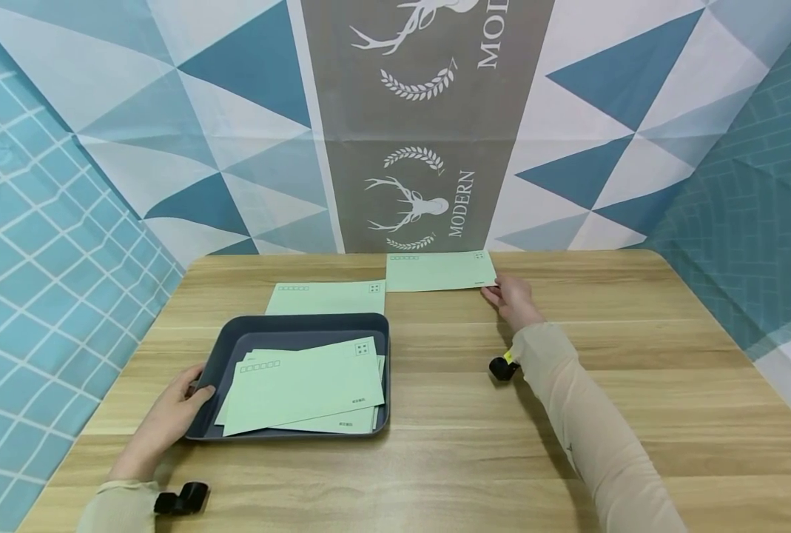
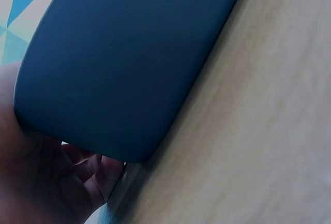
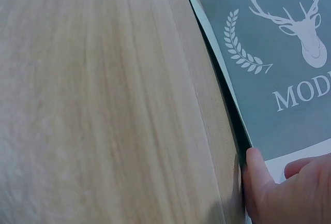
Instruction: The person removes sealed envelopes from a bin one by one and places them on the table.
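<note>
A dark grey tray [image 1: 271, 338] stands on the left half of the table, with several pale green envelopes [image 1: 305, 386] stacked unevenly inside it. My left hand [image 1: 169, 411] grips the tray's left side, the thumb at the rim; the left wrist view shows the fingers curled by the tray's corner [image 2: 114, 69]. At the table's back edge, my right hand [image 1: 516, 300] pinches the right end of another pale green envelope [image 1: 438, 272]. In the right wrist view this envelope [image 3: 221, 61] appears almost edge-on, slightly raised off the wood.
One more pale green envelope [image 1: 325, 298] lies behind the tray, its lower part hidden by the tray. The wooden table [image 1: 448, 444] ends against a patterned backdrop [image 1: 415, 126]. Black wrist devices [image 1: 502, 369] sit at both sleeves.
</note>
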A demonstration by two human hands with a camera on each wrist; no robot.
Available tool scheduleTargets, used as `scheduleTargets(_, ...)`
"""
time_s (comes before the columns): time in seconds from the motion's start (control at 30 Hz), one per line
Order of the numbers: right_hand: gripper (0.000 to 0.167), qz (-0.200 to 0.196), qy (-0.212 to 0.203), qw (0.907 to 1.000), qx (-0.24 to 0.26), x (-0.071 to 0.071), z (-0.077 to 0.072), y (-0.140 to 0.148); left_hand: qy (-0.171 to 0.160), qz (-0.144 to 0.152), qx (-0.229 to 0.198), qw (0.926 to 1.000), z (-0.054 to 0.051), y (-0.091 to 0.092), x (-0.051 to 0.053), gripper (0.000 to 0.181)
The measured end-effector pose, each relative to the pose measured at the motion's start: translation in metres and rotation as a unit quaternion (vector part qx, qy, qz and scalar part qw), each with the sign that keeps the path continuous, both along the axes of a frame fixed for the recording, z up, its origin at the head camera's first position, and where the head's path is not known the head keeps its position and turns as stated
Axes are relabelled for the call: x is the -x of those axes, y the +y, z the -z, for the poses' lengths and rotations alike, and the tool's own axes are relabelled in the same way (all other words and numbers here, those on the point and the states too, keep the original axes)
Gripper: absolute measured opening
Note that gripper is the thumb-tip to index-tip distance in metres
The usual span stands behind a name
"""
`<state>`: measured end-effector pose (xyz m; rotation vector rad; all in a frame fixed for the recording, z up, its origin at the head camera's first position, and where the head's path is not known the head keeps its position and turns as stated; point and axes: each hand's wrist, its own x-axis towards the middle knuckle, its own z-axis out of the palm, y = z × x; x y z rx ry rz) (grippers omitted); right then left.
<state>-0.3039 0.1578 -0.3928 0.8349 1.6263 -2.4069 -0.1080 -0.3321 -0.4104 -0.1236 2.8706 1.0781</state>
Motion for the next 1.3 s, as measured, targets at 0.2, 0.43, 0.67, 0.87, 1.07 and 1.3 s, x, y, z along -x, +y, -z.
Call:
scheduleTargets(0.2, 0.045, 0.02, 0.013, 0.9997, -0.01, 0.004, 0.01, 0.002, 0.003, 0.0, 0.009, 1.0, 0.002, 0.0, 0.001, 0.051)
scheduleTargets(0.43, 0.05, 0.023, 0.007, 0.9976, -0.065, 0.001, 0.002, -0.004, 0.0, -0.001, 0.009, 1.0, 0.002, 0.0, 0.002, 0.051)
scheduleTargets(0.67, 0.047, -0.016, 0.015, 0.9889, -0.147, -0.004, -0.003, -0.007, 0.008, 0.0, 0.012, 0.9999, 0.001, 0.0, 0.001, 0.051)
scheduleTargets(0.87, 0.041, -0.014, 0.042, 0.9728, -0.228, 0.015, 0.025, 0.002, 0.0, 0.0, 0.008, 1.0, 0.001, 0.0, 0.0, 0.052)
scheduleTargets(1.07, 0.043, -0.031, 0.044, 0.9716, -0.231, 0.017, 0.027, 0.002, 0.007, -0.002, 0.012, 0.9999, 0.001, -0.001, 0.001, 0.051)
scheduleTargets(1.3, 0.046, -0.062, 0.051, 0.9648, -0.25, -0.014, -0.006, -0.014, 0.002, 0.0, 0.005, 1.0, 0.001, -0.001, 0.001, 0.052)
